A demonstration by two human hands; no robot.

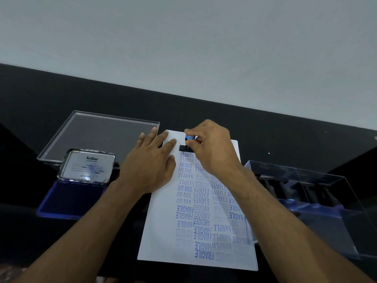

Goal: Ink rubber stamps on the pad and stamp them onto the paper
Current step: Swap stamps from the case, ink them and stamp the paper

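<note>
Right hand (212, 148) pinched around a rubber stamp (188, 142) with a blue knob on top and a black base, thumb and fingers curled on the knob, base pressed flat onto the far end of the paper (161, 221). Left hand (152, 162) laid flat beside it, fingers straight and slightly spread, pressing on the far left corner of the sheet, fingertips reaching just past its edge. White sheet lying lengthwise on the dark table (285, 135), crowded with blue impressions (201, 201) in rows and columns, some upright, some turned sideways or upside down: SAMPLE, AIR MAIL, FRAGILE, AMENDED. Left margin of the sheet bare. Stamp base sitting just beyond the farthest SAMPLE print. Open ink pad (73, 201) to the left of the paper, blue pad surface facing up, metal lid (87, 167) tilted back on its hinge with "Artline" printed inside. Clear plastic lid (98, 135) lying flat behind the ink pad, near the left hand. Clear plastic box (330, 211) to the right of the paper, holding dark items, hard to make out through the plastic, partly hidden by the right forearm.
</note>
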